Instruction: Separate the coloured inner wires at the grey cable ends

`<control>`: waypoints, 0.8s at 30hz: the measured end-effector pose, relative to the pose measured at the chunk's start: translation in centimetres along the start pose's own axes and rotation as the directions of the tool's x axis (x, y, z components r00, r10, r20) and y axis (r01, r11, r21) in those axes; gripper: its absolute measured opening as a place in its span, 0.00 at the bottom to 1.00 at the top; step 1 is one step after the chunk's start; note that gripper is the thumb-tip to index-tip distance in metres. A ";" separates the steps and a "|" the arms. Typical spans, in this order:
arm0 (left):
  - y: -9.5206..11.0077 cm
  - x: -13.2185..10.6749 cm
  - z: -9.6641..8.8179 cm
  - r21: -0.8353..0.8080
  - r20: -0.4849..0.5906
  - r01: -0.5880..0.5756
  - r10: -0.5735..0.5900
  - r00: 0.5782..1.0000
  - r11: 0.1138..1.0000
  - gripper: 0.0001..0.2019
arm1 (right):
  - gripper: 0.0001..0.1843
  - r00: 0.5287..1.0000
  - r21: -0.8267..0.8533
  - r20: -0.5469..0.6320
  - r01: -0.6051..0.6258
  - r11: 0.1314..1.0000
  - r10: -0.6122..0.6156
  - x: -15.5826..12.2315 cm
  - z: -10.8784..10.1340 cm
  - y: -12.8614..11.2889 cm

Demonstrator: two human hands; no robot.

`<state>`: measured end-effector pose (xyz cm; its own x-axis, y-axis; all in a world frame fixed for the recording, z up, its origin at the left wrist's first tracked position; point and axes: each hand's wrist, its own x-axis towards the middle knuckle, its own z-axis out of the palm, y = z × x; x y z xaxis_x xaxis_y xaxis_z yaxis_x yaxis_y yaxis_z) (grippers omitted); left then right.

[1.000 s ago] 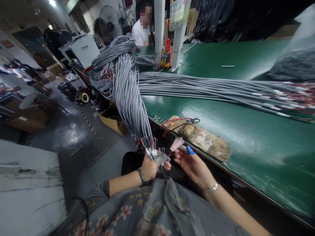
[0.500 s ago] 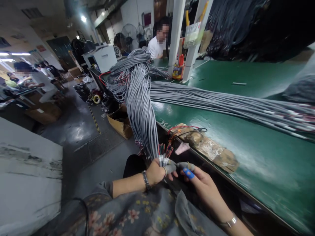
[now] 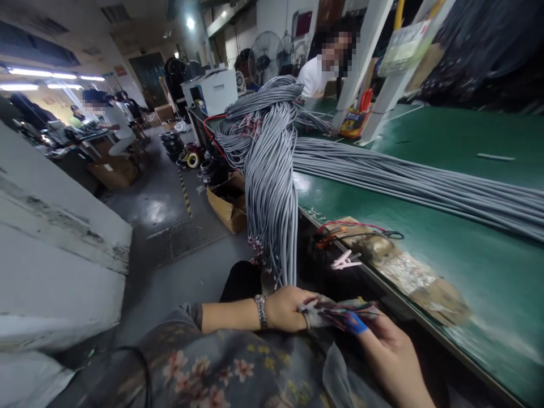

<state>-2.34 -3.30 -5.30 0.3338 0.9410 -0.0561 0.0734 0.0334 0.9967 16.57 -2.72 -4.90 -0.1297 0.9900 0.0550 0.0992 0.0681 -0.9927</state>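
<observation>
Grey cables hang in a thick bundle over the table's edge, some running down to my left hand. That hand is closed around cable ends, its finger covers partly showing. Thin coloured wires fan out from it toward the right. My right hand, a blue cover on its thumb, pinches the tips of these wires. Both hands are close together in front of my floral top. A pink clip sits at the table edge just beyond them.
More grey cables lie along the green table. A cardboard piece wrapped in tape and red and black leads lie near its edge. An open cardboard box stands on the floor. A co-worker sits behind the table.
My left hand has turned the cable ends toward the right, and my right hand has closed on the coloured wires. The camera view has swung left.
</observation>
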 end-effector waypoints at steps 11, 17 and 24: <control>1.2 0.6 -0.6 -0.154 -0.119 -0.071 0.053 0.992 0.986 0.26 | 0.12 0.959 -0.168 0.235 0.199 0.965 -0.157 1.3 -0.2 -1.5; 1.0 1.4 -0.1 0.096 -0.047 0.017 -0.012 0.999 0.995 0.22 | 0.22 0.968 0.058 0.242 -0.081 0.995 0.064 2.0 2.2 -0.5; 0.8 1.7 -0.7 0.141 -0.171 0.080 -0.055 0.984 0.987 0.21 | 0.20 0.957 0.288 0.144 -0.283 0.915 0.250 1.6 2.5 0.7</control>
<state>-2.36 -1.40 -4.51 0.1638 0.9814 -0.1001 0.2317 0.0603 0.9709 13.99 -1.37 -5.82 -0.2415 0.9471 -0.2115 -0.1570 -0.2532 -0.9546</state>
